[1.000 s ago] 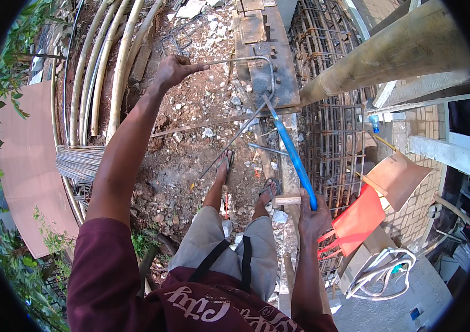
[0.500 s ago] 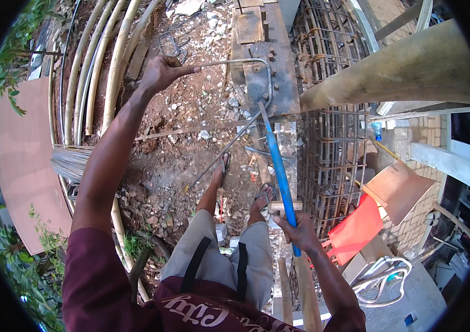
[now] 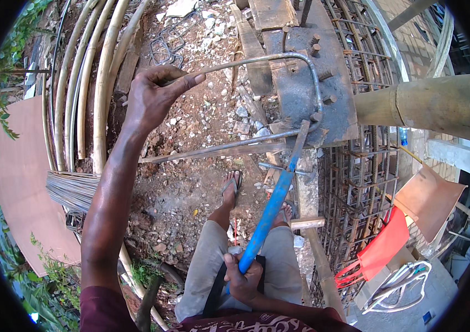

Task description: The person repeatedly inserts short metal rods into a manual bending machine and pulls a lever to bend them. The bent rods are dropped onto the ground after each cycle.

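Note:
My left hand (image 3: 154, 97) is closed around one end of a bent steel rebar (image 3: 318, 88), thumb lying along it. The bar runs right, turns down over a dark bending plate (image 3: 296, 102), then turns back left as a long straight leg, making a U. In my right hand (image 3: 243, 276), close to my lap, is the lower part of a blue-handled rebar bender (image 3: 271, 207). Its bare metal head meets the rebar at the lower bend, beside a peg on the plate's near edge. Several metal pegs (image 3: 316, 50) stand up from the plate.
Long bamboo poles (image 3: 100, 110) and a bundle of thin rods (image 3: 71, 191) lie left. Tied rebar cages (image 3: 351, 193) run along the right, where a thick bamboo pole (image 3: 417, 105) crosses. A red bag (image 3: 376, 243) hangs at lower right. Rubble ground surrounds my sandalled feet.
My right hand has pulled the bender handle left and toward my body. The rebar's lower leg has swung up and now points left, tightening the bend. The view has moved nearer the plate.

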